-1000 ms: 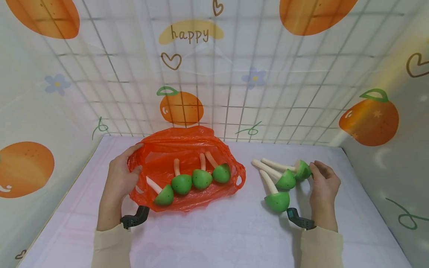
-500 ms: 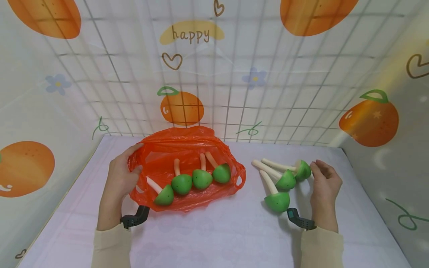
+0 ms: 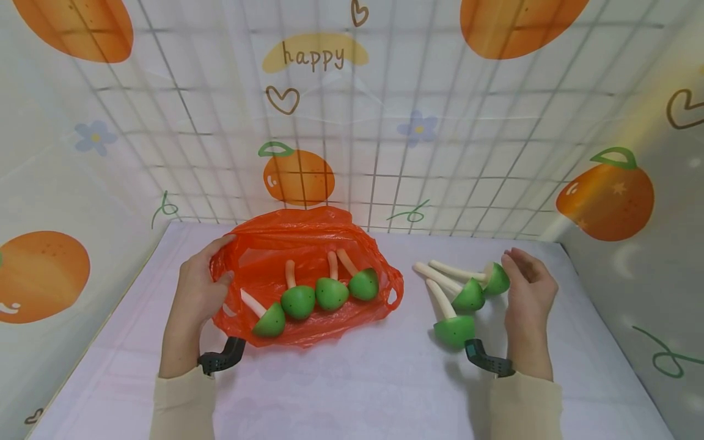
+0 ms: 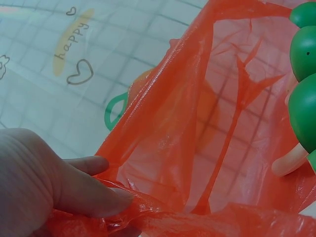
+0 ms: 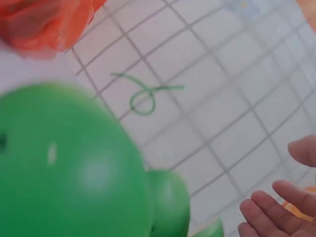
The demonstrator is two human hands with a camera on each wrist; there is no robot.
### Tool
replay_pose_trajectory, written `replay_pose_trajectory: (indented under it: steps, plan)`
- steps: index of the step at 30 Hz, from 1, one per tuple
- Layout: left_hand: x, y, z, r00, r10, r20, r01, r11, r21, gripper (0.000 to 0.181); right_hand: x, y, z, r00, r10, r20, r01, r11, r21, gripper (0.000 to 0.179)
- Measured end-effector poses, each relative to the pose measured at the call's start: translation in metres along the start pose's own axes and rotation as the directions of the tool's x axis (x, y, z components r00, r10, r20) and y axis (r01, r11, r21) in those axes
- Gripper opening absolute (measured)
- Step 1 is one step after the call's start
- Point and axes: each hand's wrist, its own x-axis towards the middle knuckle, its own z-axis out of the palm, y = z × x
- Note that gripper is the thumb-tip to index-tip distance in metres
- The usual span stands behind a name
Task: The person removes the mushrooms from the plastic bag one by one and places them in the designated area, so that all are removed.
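My left hand (image 3: 199,286) grips the left edge of a thin red plastic bag (image 3: 299,225), its mouth held wide. In the left wrist view the thumb presses a fold of the film (image 4: 153,143). Several toy mushrooms lie inside, such as one (image 3: 297,302) with a dotted green cap and pale stem. On the right, three more mushrooms lie close together: a far one (image 3: 497,280), a middle one (image 3: 469,296) and a near one (image 3: 455,331). Beside the far cap is my right hand (image 3: 531,292). The right wrist view shows its fingers (image 5: 269,212) parted from the thumb, holding nothing.
A pale cloth covers the table (image 3: 352,391). Behind it rises a wall sheet (image 3: 352,134) with a grid and printed oranges; side sheets close off left and right. Each wrist wears a dark band, one on the left (image 3: 222,357), one on the right (image 3: 488,359).
My right hand has risen a little beside the far mushroom's cap, turning as its fingertips came away from it. The left hand, bag and mushrooms stay where they were.
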Motion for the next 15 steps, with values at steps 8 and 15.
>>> replay_pose_trajectory:
  steps: [8,15]
  plan:
    - [0.0,0.0,0.0,1.0,0.0,0.0,0.0,1.0,0.003,0.069,-0.024,-0.018,0.015,0.983,-0.149,0.105,0.142,0.987,0.075,0.038]
    - [0.0,0.001,0.0,1.0,0.014,0.005,-0.014,1.0,-0.009,0.069,-0.048,-0.034,0.035,0.943,-0.246,0.223,0.218,0.966,0.142,0.034]
